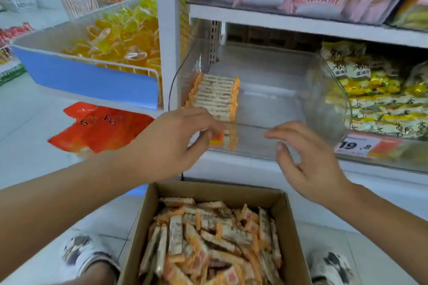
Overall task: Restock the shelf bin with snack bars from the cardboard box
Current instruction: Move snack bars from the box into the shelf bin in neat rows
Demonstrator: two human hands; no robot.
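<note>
i judge this early on; one row of snack bars [215, 97] stands at the left of the clear shelf bin [278, 99]; the cardboard box [217, 192] below is full; my left hand [171, 141] touches the row's front, loosely curled; my right hand [310, 164] hovers spread, empty.

One head-worn, wide-angle view looks forward and steeply down. It sits close above the open box [215, 236] at the bottom edge, with the clear bin [266, 109] on the shelf [301, 23] straight ahead within arm's reach. Both forearms enter from the lower corners. Straight lines bow toward the frame's edges.
</note>
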